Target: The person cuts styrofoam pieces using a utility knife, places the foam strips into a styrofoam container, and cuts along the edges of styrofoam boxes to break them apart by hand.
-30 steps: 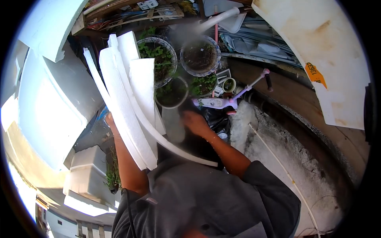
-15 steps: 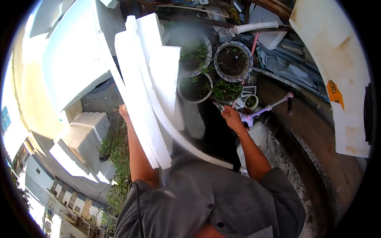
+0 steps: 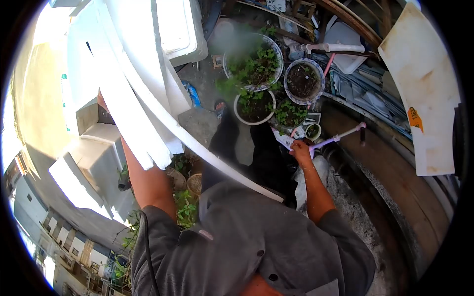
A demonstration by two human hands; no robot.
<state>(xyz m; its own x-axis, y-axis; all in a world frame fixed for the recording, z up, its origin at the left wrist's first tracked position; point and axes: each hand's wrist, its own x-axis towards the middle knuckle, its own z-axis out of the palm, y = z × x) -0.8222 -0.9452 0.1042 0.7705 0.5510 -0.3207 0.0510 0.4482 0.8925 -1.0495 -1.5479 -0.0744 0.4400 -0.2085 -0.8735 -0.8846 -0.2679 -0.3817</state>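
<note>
Several long white foam strips and boards (image 3: 121,89), one curved and reaching to my shirt, lean across my left arm. My left hand (image 3: 102,100) is at their far edge, mostly hidden behind them, and the foam is supported on that side. My right hand (image 3: 300,150) has its fingers curled in beside a purple scooter-like frame (image 3: 323,143) with a black grip. Whether it touches that frame or holds something small, I cannot make out. Near it stand a round pot with green plants (image 3: 290,114) and a small pale pot (image 3: 312,131).
Further off are larger planters (image 3: 254,61), a blue-rimmed pot (image 3: 304,81) and a white foam box (image 3: 182,29). Grey-white boxes (image 3: 101,143) stand at left. A dark pipe (image 3: 355,177) runs along the right, below stacked blue-grey sheets (image 3: 365,93).
The foam strips and my left arm have swung to the left, uncovering ground and a foam box beyond. My right hand has shifted slightly right, closer to the purple frame.
</note>
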